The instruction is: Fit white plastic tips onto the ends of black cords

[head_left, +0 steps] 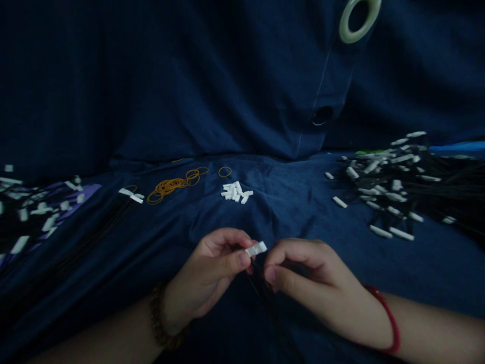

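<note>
Between the thumb and fingers of my left hand [215, 270] is a small white plastic connector [256, 248], held tilted with its right end higher. Thin black cords [259, 283] hang down from it and fade into the dark cloth. My right hand [306, 283] is closed in a pinch just right of the connector, its fingertips on the black cords; exactly how many strands it grips is hidden. Beyond both hands lies a small pile of loose white pieces [235, 192].
Orange rubber bands [170, 187] lie left of the white pile, with a single rubber band [225, 172] behind it. White-tipped black cord bundles [394, 197] spread at right, more white-tipped cords [41, 207] at far left. Dark blue cloth [303, 212] covers the surface and the back.
</note>
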{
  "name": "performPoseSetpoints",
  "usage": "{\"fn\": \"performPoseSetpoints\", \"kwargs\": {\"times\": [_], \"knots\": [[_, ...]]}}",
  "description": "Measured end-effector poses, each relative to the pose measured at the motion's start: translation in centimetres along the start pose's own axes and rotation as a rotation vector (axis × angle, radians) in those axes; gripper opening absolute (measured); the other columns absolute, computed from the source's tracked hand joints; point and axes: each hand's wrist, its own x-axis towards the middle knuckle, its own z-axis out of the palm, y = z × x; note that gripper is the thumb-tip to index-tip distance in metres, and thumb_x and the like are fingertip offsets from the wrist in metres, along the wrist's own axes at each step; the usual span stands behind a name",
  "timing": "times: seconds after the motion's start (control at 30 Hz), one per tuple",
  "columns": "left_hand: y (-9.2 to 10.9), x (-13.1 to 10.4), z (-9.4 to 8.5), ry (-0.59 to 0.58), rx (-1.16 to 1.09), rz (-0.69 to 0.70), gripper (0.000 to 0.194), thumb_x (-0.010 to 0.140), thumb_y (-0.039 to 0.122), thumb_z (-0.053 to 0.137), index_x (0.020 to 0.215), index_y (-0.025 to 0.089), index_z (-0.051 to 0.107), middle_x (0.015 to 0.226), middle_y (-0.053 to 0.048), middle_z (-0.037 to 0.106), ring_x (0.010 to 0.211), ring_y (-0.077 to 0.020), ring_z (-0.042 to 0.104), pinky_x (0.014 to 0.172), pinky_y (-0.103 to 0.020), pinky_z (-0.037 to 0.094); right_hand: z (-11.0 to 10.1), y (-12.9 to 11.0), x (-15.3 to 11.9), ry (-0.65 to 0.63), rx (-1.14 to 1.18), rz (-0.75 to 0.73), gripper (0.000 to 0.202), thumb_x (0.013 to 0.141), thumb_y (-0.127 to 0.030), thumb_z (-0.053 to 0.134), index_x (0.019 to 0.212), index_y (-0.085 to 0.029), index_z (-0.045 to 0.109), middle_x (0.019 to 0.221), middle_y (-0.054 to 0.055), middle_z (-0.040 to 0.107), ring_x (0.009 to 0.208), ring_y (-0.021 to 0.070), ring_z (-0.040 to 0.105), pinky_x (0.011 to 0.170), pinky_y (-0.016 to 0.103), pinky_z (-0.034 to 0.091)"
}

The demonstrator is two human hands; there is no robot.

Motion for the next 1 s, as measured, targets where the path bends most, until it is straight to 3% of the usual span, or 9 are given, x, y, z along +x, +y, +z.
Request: {"fn": "performPoseSetpoints", "kwargs": {"times": [0.3,0.5,0.6,0.8,1.0], "knots": [[-0.1,0.2,-0.2,0.02,-0.027,-0.015,0.01,0.064,0.013,0.07,0.07,0.019,0.064,0.073,0.001,0.062,0.063,-0.0079,0.054,0.061,-0.018,0.043,0.1,0.3,-0.1,0.047,-0.121,-0.053,0.008,0.081,-0.018,0.049,0.08,-0.016,0.056,0.07,-0.001,0.058,0.061,0.0075,0.052,0.056,0.019,0.041],[-0.2,0.2,-0.1,0.05,-0.046,0.003,0.01,0.063,0.011,0.07,0.067,0.018,0.064,0.071,0.001,0.062,0.062,-0.0075,0.054,0.058,-0.017,0.043,0.1,0.0,-0.3,0.016,-0.195,-0.187,0.009,0.076,-0.01,0.05,0.08,-0.016,0.055,0.077,0.001,0.055,0.072,0.0082,0.051,0.064,0.019,0.04],[-0.1,0.1,0.0,0.034,-0.032,-0.002,0.01,0.064,0.011,0.068,0.068,0.019,0.064,0.071,0.002,0.062,0.062,-0.0076,0.054,0.057,-0.017,0.043,0.3,0.0,-0.3,-0.015,-0.14,-0.103,0.007,0.078,-0.013,0.05,0.079,-0.016,0.056,0.074,0.0,0.055,0.068,0.0081,0.05,0.061,0.02,0.039],[-0.2,0.3,0.1,0.07,-0.006,-0.003,0.01,0.063,0.012,0.07,0.069,0.018,0.065,0.071,0.001,0.062,0.06,-0.0075,0.054,0.057,-0.018,0.043,0.3,0.6,0.2,-0.06,0.181,0.092,0.011,0.079,-0.022,0.051,0.072,-0.014,0.056,0.069,0.001,0.055,0.066,0.0099,0.049,0.059,0.021,0.039],[-0.4,0.3,0.1,0.139,0.09,-0.02,0.02,0.068,0.012,0.065,0.086,0.02,0.069,0.073,-0.001,0.063,0.06,-0.0073,0.052,0.057,-0.019,0.04,0.4,1.1,0.7,-0.107,0.372,0.266,0.006,0.078,-0.017,0.048,0.075,-0.013,0.05,0.063,-0.001,0.053,0.054,0.0053,0.047,0.049,0.016,0.039]]}}
